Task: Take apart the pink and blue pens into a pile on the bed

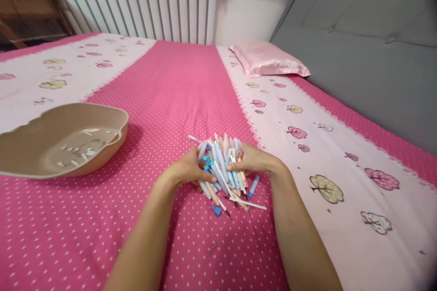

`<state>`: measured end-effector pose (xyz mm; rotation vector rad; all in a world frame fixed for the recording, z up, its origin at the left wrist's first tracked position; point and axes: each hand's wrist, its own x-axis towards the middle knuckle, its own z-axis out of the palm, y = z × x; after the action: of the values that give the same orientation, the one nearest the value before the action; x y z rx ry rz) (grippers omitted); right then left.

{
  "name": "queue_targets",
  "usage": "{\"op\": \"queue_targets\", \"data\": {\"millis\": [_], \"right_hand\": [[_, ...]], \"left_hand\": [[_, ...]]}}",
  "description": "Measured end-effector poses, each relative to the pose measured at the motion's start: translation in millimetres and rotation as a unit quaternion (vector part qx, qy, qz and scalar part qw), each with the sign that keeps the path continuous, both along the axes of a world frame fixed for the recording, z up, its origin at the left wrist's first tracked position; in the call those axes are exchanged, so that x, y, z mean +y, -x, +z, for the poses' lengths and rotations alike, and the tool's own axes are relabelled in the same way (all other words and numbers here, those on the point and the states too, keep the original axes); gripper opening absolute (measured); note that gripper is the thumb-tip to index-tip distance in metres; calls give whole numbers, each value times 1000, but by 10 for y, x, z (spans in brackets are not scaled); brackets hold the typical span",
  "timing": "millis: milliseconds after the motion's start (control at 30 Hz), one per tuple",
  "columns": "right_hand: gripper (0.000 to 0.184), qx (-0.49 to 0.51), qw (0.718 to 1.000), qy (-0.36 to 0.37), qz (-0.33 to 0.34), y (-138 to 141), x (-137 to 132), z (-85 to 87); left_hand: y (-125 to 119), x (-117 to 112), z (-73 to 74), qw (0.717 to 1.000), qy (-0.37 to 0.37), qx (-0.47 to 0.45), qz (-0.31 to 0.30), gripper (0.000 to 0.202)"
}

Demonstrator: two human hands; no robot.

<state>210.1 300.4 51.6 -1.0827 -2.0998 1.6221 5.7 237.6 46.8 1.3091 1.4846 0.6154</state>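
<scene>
A heap of pens and pen parts point(223, 163), pale blue, white and peach, lies on the pink dotted bedsheet point(177, 95). My left hand point(187, 169) cups the heap from the left, fingers curled round it. My right hand point(252, 160) presses in from the right, fingers closed on the pens. Between them the bundle is gathered and partly raised. A few loose pieces point(239, 202) and a small blue cap point(216, 211) lie just in front of the heap.
A beige plastic basin point(37, 163) with several small white bits inside sits at the left. A pink satin pillow point(269, 59) lies at the far end. A grey padded headboard point(368, 45) runs along the right. A white radiator point(150, 0) stands behind the bed.
</scene>
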Motion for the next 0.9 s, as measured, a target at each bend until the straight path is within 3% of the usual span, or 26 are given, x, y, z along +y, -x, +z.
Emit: {"op": "queue_targets", "data": {"millis": [133, 300, 467, 600, 767, 900], "right_hand": [[44, 71, 996, 46, 1, 62, 2, -20], [63, 115, 989, 37, -81, 113, -20, -38], [72, 27, 990, -66, -124, 180, -82, 30], [73, 1, 984, -128, -126, 258, -151, 88], [69, 46, 986, -117, -112, 305, -207, 137], [66, 92, 988, -83, -90, 330, -233, 176]], "left_hand": [[-5, 18, -1, 996, -42, -82, 6, 80], [25, 46, -25, 989, -80, -128, -3, 79], [26, 53, -22, 990, -129, -52, -3, 80], [6, 4, 79, 988, -150, 41, -11, 82], [10, -72, 242, 979, -150, 133, -41, 78], [23, -101, 293, 971, -170, 159, -53, 80]]}}
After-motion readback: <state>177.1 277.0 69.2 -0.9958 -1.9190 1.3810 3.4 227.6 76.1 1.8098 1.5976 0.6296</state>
